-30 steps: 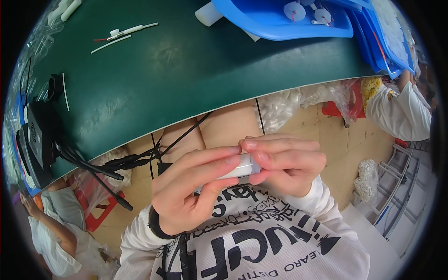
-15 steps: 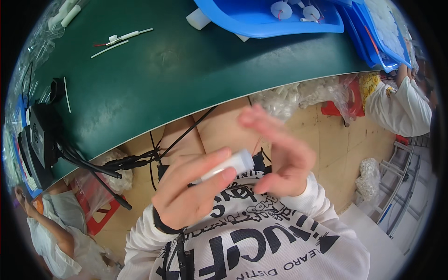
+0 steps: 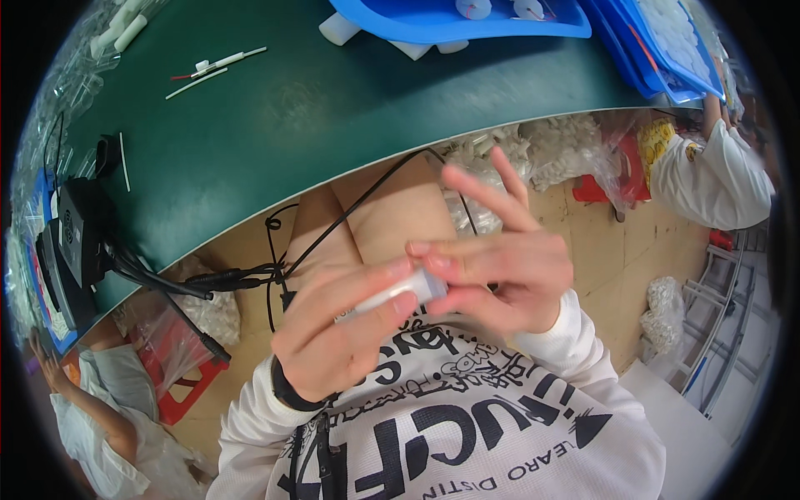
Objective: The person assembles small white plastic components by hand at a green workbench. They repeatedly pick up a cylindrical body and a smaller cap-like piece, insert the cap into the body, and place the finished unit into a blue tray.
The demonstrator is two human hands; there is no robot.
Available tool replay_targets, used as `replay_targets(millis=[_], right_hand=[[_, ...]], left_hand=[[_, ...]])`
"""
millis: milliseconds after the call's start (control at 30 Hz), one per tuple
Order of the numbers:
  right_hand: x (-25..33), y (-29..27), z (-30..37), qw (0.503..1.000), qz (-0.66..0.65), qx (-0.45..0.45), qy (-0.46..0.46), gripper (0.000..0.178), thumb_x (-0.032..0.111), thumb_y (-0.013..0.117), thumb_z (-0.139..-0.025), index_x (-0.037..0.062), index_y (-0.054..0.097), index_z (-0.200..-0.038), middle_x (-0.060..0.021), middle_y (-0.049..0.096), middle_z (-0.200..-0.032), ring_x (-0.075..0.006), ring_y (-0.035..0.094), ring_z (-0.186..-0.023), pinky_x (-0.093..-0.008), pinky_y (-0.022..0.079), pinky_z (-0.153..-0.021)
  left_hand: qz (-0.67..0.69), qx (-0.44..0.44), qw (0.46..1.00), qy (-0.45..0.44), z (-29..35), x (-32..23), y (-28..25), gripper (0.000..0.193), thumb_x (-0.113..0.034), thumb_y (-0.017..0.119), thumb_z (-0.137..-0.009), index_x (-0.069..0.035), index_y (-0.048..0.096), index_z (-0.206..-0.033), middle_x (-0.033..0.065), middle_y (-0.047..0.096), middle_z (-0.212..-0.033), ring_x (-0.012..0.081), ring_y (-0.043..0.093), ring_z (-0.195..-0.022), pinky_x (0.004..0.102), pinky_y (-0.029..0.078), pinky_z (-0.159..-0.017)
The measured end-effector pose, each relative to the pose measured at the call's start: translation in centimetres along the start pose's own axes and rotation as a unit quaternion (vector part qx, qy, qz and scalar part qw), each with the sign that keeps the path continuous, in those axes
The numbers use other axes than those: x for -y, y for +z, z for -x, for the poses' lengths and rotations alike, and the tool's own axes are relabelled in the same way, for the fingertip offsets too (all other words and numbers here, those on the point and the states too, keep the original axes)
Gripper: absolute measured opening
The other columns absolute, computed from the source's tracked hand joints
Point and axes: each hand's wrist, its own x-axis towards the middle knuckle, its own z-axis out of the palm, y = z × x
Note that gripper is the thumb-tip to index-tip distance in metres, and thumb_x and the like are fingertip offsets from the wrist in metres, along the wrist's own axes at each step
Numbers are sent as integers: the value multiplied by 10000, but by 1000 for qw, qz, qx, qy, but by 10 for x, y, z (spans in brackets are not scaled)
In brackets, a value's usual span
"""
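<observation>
Above my lap, my left hand point(image 3: 333, 333) is closed around a small white cylinder point(image 3: 423, 287) with a bluish translucent end. My fingers cover much of its length. At that translucent end, my right hand point(image 3: 521, 275) pinches with thumb and forefinger, its other fingers spread upward. Some blur hides exactly how the fingertips meet the end. On the green table point(image 3: 292, 142) beyond lie a thin white tube assembly with a red wire point(image 3: 221, 62) and a plain white stick point(image 3: 196, 83).
A blue tray point(image 3: 467, 35) holds round white parts, with white cylinders point(image 3: 339, 30) beside it. Black boxes point(image 3: 83, 229) and cables point(image 3: 167, 283) crowd the left edge. Bags of white parts point(image 3: 567, 150) sit below the table. Other people work at left and right.
My right hand has come down and left onto the translucent end of the cylinder, its thumb and forefinger closing there. The left hand keeps its hold, and the view has shifted slightly.
</observation>
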Motion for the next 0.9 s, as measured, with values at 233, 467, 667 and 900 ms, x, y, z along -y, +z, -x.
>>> replay_targets(millis=[233,467,667,900], right_hand=[[15,26,27,881,-328,-213,267,425,63,665,-778,-19,524,-1170,-114,607,-1037,-154,581,-941,-273,475,-798],[18,42,31,866,-398,-180,243,371,-80,627,-779,-46,549,-1140,-169,605,-1085,-193,599,-997,-282,504,-838],[22,54,30,811,-459,-277,234,299,-105,615,-778,-57,564,-1069,-194,604,-1073,-234,606,-991,-315,499,-867],[2,49,47,804,-473,-260,251,241,-98,621,-778,-56,536,-999,-176,594,-1087,-227,604,-992,-318,501,-866]], left_hand=[[-139,-35,990,3,-7,-1,11,320,78,696,-653,-28,665,-954,139,622,-1026,279,608,-833,326,498,-716],[40,-70,997,3,-1,1,19,297,90,680,-710,15,539,-960,188,511,-1093,310,617,-915,359,547,-769],[96,-107,987,-66,0,3,24,366,91,675,-727,-10,404,-952,213,541,-1037,319,641,-877,346,556,-744],[12,-74,995,-67,-8,7,26,322,25,762,-659,-24,523,-870,141,637,-896,225,666,-795,262,536,-646]])
